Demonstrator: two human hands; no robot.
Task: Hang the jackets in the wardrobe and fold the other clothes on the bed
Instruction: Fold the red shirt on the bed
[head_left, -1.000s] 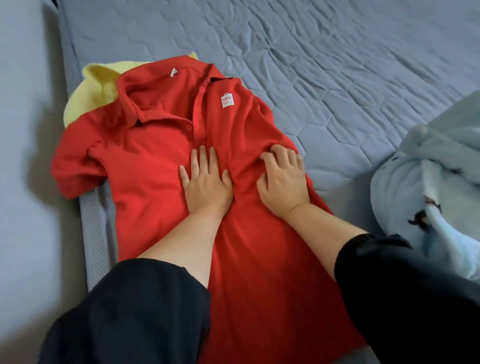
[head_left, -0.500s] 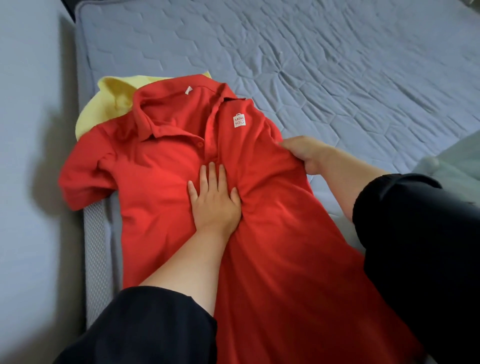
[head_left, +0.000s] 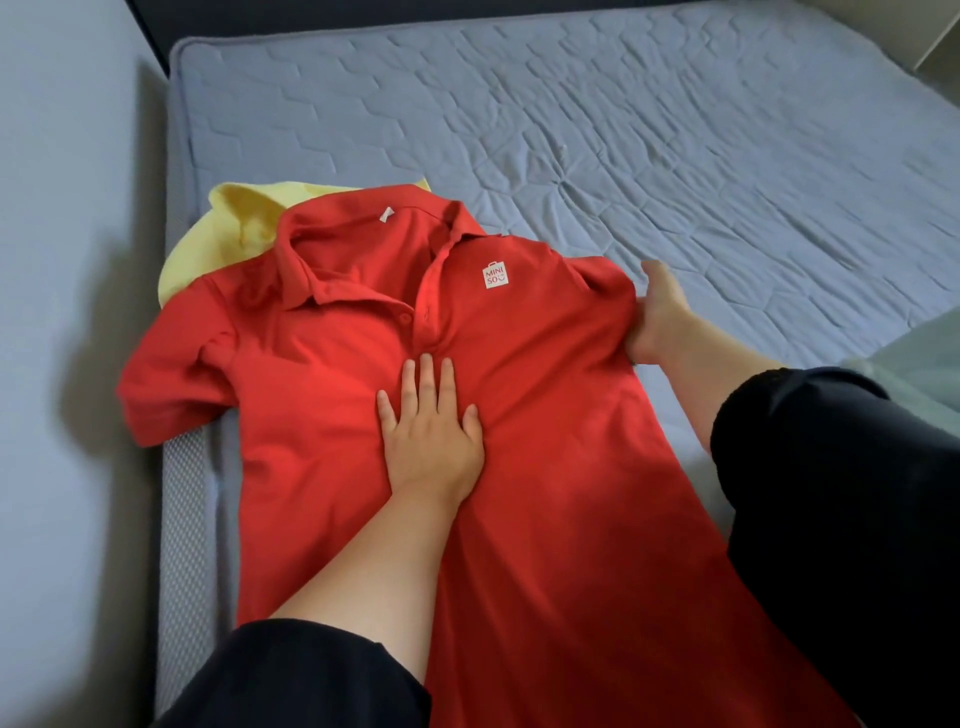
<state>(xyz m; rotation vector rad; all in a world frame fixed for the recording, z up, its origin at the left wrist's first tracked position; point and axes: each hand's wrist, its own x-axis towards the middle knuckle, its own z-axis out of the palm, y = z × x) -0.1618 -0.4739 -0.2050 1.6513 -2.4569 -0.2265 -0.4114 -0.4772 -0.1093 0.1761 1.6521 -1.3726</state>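
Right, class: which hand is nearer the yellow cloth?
Left. The left hand lies flat on the chest of the shirt, below and to the right of the yellow cloth. The right hand grips the shirt's opposite edge, farther off.

I record a bed (head_left: 675, 156) with a creased grey-blue quilted cover and a mesh side panel (head_left: 182, 519). A plain pale wall (head_left: 62, 260) adjoins the bed's left side. A dark frame (head_left: 363, 13) runs along its far edge. Lighting is soft, with shadows on that wall.
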